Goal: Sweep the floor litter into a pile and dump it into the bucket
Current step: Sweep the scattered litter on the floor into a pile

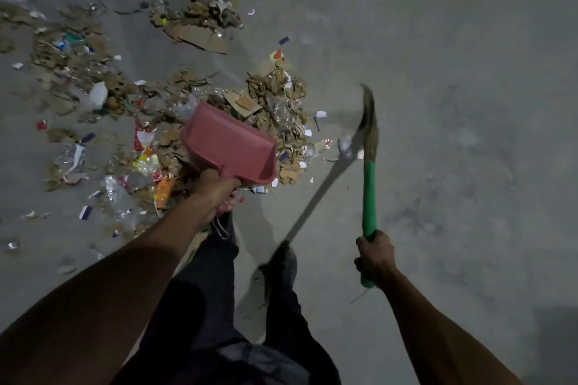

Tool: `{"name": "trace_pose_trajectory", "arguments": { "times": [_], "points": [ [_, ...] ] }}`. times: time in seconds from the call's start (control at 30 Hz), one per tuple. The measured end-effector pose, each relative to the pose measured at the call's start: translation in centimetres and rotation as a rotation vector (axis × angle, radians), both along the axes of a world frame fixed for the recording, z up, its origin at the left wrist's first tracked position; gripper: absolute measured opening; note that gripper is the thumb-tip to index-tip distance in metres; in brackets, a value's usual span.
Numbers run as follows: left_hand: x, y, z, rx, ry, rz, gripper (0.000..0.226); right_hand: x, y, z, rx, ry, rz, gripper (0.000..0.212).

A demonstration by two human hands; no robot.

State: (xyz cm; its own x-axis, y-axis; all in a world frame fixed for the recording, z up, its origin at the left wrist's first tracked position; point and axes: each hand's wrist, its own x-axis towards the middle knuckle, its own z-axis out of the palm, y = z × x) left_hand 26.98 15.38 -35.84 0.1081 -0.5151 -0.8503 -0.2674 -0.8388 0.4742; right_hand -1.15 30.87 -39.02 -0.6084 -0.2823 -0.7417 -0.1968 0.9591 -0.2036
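Grey concrete floor (438, 40), litter (275, 103) strewn ahead-left. My left hand (215, 189) grips pink dustpan (228, 143) handle, pan over pile. My right hand (373, 255) wraps green broom (369, 178) handle, bristles raised beside pile.

dustpan (230, 147): pink | broom handle (369, 197): green | litter (269, 97): mostly brown | floor (453, 40): grey

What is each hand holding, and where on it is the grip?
The left hand grips the pink dustpan by its handle. The right hand grips the broom near the lower end of its green handle.
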Motion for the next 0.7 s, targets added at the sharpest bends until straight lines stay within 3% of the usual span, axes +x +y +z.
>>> {"name": "trace_pose_trajectory", "arguments": {
  "times": [0.13, 0.43, 0.57, 0.7],
  "points": [
    [1.8, -0.5, -0.9, 0.025, -0.044, -0.032, 0.011, 1.5, -0.3, -0.8, 0.099, -0.060, -0.052, 0.022],
    [9.8, -3.5, -3.4, 0.039, -0.105, 0.010, 0.006, 11.3, -10.5, -3.6, 0.197, -0.109, 0.529, 0.017],
    [14.4, -4.8, -5.6, 0.030, -0.121, 0.033, 0.033, 16.2, -15.8, -4.6, 0.190, -0.116, 0.664, 0.029],
    [17.7, -5.9, -5.3, 0.043, -0.121, 0.112, 0.019, 20.6, -19.9, -5.2, 0.175, -0.128, 0.777, 0.034]
  ]
}}
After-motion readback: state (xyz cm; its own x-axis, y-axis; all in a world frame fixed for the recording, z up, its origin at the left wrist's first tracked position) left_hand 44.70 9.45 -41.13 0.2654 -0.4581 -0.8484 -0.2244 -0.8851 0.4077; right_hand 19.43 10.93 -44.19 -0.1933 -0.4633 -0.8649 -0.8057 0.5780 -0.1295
